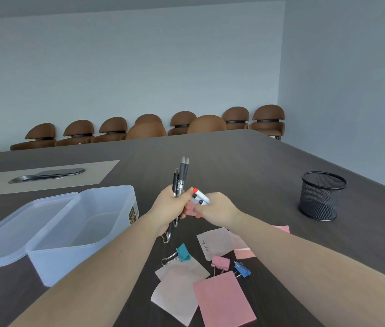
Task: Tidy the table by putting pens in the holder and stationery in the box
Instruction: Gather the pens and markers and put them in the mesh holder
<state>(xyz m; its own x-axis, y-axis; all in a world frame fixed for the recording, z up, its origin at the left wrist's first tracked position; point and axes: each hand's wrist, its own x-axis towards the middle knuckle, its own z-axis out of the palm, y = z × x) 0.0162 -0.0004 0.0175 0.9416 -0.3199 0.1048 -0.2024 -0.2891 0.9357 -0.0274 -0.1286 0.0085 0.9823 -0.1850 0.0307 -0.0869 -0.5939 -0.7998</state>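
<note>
Left hand (168, 204) fisted on pen bundle (179, 182) | right hand (217, 210) pinching white marker (201, 196) | light, stiff, slick: grip mid-barrel | mesh holder (321, 197) far right

A dark wood-grain table (245, 161) fills the lower frame. On it — a clear plastic box (80, 232) at left, a black mesh holder (320, 197) at right. Bottom centre: paper notes (224, 300) and binder clips (183, 252) — scattered.
</note>
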